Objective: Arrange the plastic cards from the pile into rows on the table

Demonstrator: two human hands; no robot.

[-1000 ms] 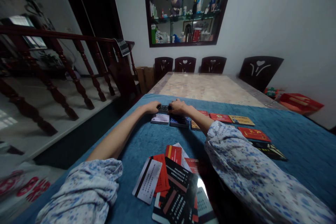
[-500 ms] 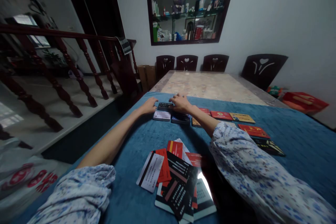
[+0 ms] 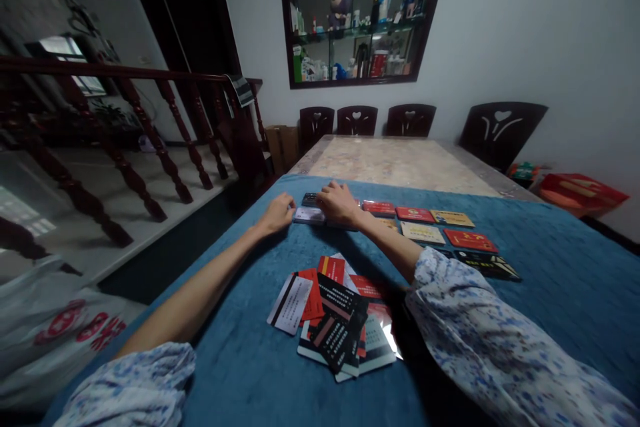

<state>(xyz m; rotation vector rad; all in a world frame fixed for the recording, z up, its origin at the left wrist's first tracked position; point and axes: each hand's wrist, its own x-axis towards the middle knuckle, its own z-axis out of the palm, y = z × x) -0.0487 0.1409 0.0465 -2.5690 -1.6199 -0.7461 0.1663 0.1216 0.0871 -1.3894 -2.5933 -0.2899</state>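
Observation:
My left hand [image 3: 278,213] has its fingers curled, with the tips at the left edge of a short stack of white cards [image 3: 309,215]. From the other side my right hand [image 3: 339,203] bends its fingers down onto the right end of that stack; its fingertips are partly hidden. Just behind lies a black card stack [image 3: 310,199], partly covered by the right hand. Nearer to me is a loose, overlapping pile of cards, with a black card [image 3: 333,340], a white card [image 3: 291,303] and an orange card [image 3: 313,293] among them.
More card stacks lie in rows to the right, including a red stack [image 3: 471,240], a cream stack [image 3: 423,233] and a black-and-gold stack [image 3: 487,265]. A blue cloth [image 3: 240,347] covers the near table. At left are a railing [image 3: 150,140] and a plastic bag [image 3: 65,327].
Both hands have come slightly nearer, from around the black stack to the white one, and their fingers are more curled. The view has shifted slightly, and my right forearm uncovers more stacks.

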